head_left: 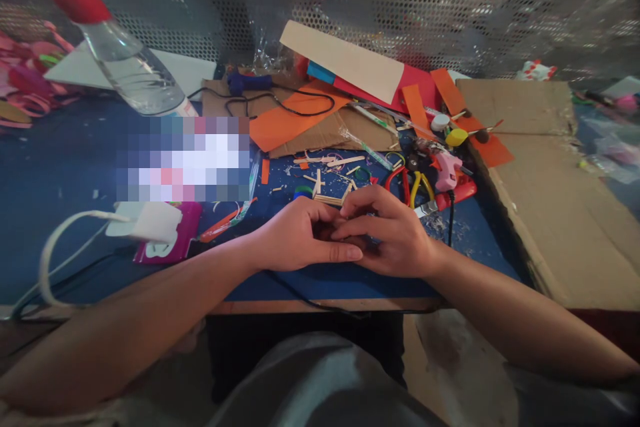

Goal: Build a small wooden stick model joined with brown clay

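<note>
My left hand (pixel 304 232) and my right hand (pixel 396 233) meet near the table's front edge. Both are closed, their curled fingers overlapping, and whatever lies between them is hidden. Just beyond the fingertips stands a small frame of wooden craft sticks (pixel 327 199), partly covered by my right hand. Loose craft sticks (pixel 346 161) lie farther back among pale scraps. To the right of my right hand are yellow-handled pliers (pixel 423 187), a utility knife (pixel 455 195) with a red handle, and a pink glue gun (pixel 447 169).
A clear bottle (pixel 137 70) with a red cap stands at the back left. On the left, a white charger is plugged into a purple power strip (pixel 189 230). Orange paper (pixel 295 119) lies at the back, and cardboard (pixel 565 213) covers the right side.
</note>
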Demonstrator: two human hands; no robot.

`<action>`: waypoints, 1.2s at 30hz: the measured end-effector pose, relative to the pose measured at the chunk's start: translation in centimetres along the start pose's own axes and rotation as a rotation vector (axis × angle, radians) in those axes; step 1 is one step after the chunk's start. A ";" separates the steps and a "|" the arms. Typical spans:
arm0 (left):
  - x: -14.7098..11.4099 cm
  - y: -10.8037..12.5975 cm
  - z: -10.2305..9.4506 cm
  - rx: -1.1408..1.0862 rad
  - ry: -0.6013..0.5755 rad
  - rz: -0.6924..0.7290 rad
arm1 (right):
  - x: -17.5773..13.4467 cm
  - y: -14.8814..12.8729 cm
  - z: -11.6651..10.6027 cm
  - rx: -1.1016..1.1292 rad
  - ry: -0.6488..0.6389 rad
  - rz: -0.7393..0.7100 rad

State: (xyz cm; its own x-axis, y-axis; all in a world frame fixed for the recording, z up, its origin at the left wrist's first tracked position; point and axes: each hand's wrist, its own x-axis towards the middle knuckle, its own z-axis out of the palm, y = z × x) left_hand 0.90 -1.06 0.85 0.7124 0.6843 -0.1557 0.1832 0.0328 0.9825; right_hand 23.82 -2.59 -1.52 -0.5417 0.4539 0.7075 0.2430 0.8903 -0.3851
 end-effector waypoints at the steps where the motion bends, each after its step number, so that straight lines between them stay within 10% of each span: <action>1: 0.0 0.0 0.0 0.003 0.006 0.001 | 0.0 0.0 0.0 -0.002 -0.006 -0.002; 36: -0.1 0.4 -0.5 -0.089 0.076 0.038 | 0.3 -0.2 -0.4 -0.089 0.126 0.061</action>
State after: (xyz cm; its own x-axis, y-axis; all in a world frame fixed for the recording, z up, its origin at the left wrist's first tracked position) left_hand 0.55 -0.72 1.30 0.6639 0.7392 -0.1129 0.0933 0.0678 0.9933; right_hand 23.94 -2.64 -0.99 -0.4200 0.5033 0.7552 0.3458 0.8581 -0.3796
